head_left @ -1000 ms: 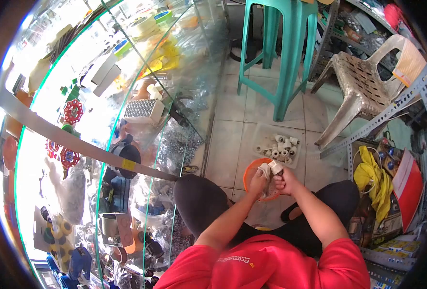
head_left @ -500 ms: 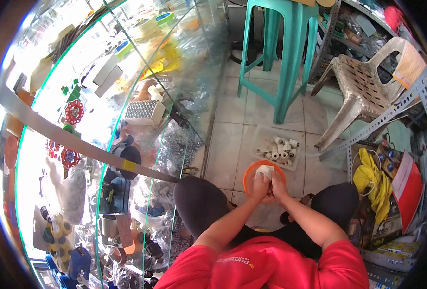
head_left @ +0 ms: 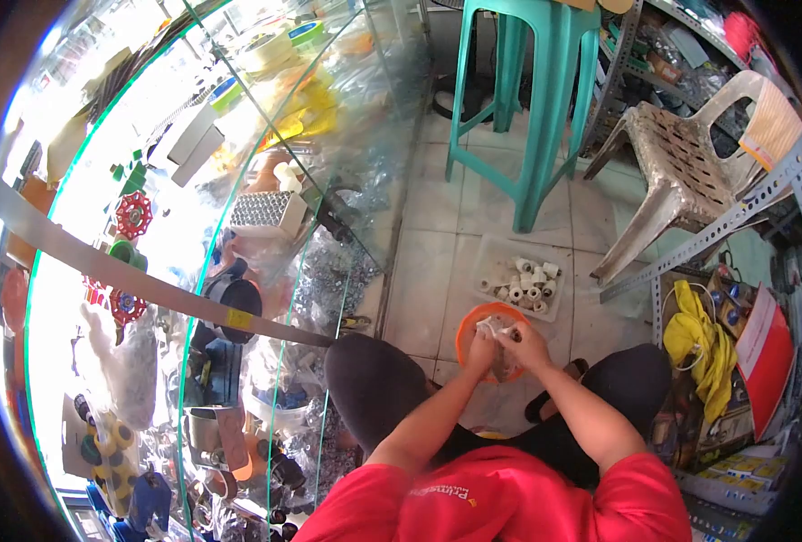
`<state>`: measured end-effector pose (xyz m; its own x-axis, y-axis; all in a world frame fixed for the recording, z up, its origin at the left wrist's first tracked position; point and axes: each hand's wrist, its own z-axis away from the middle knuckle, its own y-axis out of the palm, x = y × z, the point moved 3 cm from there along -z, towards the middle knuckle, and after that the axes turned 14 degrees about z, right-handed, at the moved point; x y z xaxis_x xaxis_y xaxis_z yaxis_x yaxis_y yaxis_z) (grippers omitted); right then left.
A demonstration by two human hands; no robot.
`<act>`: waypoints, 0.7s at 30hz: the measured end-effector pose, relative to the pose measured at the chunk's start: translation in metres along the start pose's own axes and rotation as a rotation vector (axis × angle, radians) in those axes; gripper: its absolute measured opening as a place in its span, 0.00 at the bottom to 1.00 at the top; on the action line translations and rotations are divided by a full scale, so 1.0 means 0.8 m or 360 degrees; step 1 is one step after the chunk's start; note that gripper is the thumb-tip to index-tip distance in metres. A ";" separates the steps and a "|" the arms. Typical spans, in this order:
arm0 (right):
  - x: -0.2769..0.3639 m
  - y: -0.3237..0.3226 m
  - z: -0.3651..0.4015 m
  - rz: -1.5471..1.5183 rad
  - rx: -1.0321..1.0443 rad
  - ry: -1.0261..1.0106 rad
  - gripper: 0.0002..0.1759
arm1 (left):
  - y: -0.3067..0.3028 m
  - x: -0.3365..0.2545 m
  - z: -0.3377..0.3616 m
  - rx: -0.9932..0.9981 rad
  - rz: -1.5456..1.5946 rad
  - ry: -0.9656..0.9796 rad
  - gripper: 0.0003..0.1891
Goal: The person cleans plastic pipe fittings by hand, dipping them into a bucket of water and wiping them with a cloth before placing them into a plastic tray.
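One wide head-worn view, forward and down past knees to tiled floor.

This looks like a hardware shop. A long clear-glass display case holds red spoked handwheels and clear plastic bags; grey perforated-metal shelving carries yellow-and-white packets.

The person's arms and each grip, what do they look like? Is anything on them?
Short red sleeves from a red shirt cover the upper arms. The forearms are bare, with no watch to be seen. The left grip and right grip are ungloved hands with five-fingered human shape. Any ring is too small to tell.
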<state>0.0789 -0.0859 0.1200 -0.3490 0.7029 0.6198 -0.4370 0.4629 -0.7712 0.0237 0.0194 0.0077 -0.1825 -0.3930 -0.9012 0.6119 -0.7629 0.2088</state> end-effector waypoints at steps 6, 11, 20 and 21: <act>0.008 -0.012 -0.031 0.0279 0.0394 -0.0161 0.21 | -0.021 0.079 -0.041 0.0105 0.0080 -0.0124 0.15; -0.032 0.001 -0.119 0.0373 0.0284 0.0225 0.23 | -0.036 0.115 -0.050 -0.0041 0.0443 -0.0209 0.15; -0.069 0.060 -0.192 0.0095 -0.0089 0.0276 0.16 | -0.047 0.081 -0.028 -0.0402 -0.0121 -0.0221 0.13; -0.047 0.050 -0.178 -0.0001 0.0303 0.0328 0.15 | -0.043 0.071 -0.023 -0.0430 -0.0235 -0.0200 0.13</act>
<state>0.1927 -0.0169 0.0453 -0.1812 0.8067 0.5625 -0.5919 0.3674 -0.7174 0.0063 0.0328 -0.0573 -0.3678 -0.3616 -0.8567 0.7505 -0.6594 -0.0439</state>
